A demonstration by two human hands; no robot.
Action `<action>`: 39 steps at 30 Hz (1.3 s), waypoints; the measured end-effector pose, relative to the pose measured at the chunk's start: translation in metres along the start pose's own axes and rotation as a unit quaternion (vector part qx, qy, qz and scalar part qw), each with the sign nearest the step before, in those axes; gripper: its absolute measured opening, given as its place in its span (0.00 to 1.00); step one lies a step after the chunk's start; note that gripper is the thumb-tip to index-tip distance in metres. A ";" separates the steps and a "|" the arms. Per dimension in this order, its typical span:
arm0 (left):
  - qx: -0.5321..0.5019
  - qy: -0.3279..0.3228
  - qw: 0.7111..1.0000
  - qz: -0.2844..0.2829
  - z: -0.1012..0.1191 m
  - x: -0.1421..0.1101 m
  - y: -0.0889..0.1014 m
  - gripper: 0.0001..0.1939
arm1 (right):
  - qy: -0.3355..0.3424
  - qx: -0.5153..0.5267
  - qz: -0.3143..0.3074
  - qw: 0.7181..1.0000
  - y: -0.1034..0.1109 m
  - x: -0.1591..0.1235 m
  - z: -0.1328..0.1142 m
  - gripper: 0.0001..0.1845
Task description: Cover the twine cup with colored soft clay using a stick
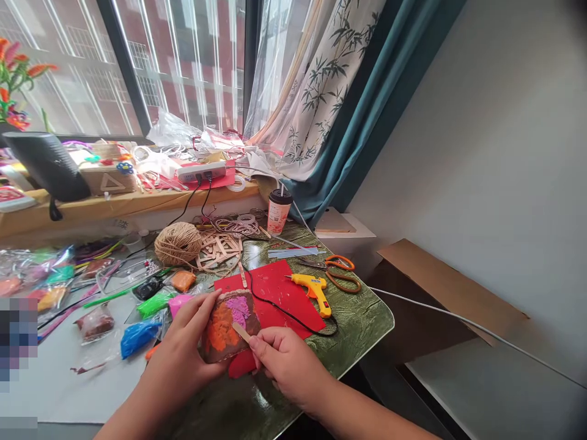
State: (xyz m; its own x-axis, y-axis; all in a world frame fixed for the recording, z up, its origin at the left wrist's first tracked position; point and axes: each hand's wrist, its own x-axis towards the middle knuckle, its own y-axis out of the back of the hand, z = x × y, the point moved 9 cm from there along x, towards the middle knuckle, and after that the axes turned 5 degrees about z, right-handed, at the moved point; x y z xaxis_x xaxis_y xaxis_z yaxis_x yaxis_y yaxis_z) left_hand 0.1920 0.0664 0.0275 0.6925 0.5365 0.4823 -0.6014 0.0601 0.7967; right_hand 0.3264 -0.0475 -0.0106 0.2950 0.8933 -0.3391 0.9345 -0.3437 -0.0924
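Note:
My left hand (pixel 183 345) is closed around the left side of a small brown square panel (pixel 254 321) with a twine-like edge. Orange clay (pixel 223 330) and purple clay (pixel 238 308) are spread over its face in rough patches. Between the thumb and fingers of my right hand (pixel 282 360) is a wooden craft stick (pixel 241 332), its rounded tip touching or just over the clay where the two colours lie close. A red sheet (pixel 279 281) lies on the table behind the panel.
A yellow glue gun (pixel 312 287) rests on the red sheet, its black cord curving around. Scissors (pixel 339 269), a lidded paper cup (pixel 279 212), a twine ball (pixel 178 243) and craft sticks (pixel 220 250) stand farther back. Bagged clay, including a blue packet (pixel 139 338), lies left.

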 end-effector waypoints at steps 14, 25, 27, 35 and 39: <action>-0.003 -0.001 1.000 0.018 0.008 0.002 0.004 0.53 | -0.088 0.063 0.015 0.994 -0.014 -0.015 0.013 0.33; 0.026 -0.004 0.999 0.036 0.013 -0.001 0.005 0.57 | -0.033 0.069 0.054 0.996 -0.029 -0.015 0.017 0.41; 0.024 0.000 0.999 0.035 0.011 0.000 0.004 0.57 | -0.032 0.116 0.036 0.992 -0.036 -0.017 0.020 0.41; 0.040 0.012 0.998 0.051 0.003 -0.001 0.004 0.53 | -0.049 0.241 0.065 0.967 -0.021 -0.014 0.020 0.40; 0.042 0.012 0.998 0.053 0.004 -0.002 0.002 0.51 | -0.069 0.258 0.042 0.963 -0.024 -0.011 0.020 0.38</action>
State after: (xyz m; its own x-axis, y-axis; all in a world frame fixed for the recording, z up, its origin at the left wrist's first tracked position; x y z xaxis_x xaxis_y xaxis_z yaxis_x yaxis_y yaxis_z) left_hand 0.1903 0.0622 0.0296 0.6158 0.5567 0.5575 -0.6344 -0.0692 0.7699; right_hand 0.2963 -0.0548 -0.0228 0.3029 0.8215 -0.4830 0.6749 -0.5428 -0.5000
